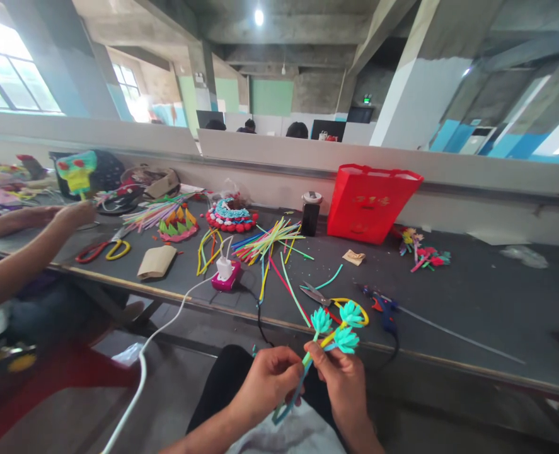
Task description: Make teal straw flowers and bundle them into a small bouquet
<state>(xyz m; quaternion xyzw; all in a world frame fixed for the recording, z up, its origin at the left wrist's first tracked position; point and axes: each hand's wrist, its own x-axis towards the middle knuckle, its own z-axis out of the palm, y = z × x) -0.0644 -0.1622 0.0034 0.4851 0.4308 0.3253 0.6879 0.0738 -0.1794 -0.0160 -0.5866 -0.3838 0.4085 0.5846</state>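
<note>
Above your lap (pixel 222 378), your left hand (pixel 270 379) and right hand (pixel 348 381) pinch the turquoise flowers (pixel 346 339) by their stems: surely feather-light, bendy stuff, so grip there, below those soft, crushable blooms!

Looks fuzzy and matt on the turquoise pipe-cleaner flowers (pixel 347 339). Spreads dark, smooth and matt over the tabletop (pixel 468 296), with wood tone along the edge. Shines as metal on the blades of the yellow-handled scissors (pixel 317 295); turns to plastic on the blue glue gun (pixel 386 307) and glossy magenta power socket (pixel 227 278). Wrinkles clear and shiny in the plastic wrapper (pixel 525 256), dull and papery in the brown scrap (pixel 353 256). Reads as rough concrete on the ceiling beams (pixel 288 34).
</note>
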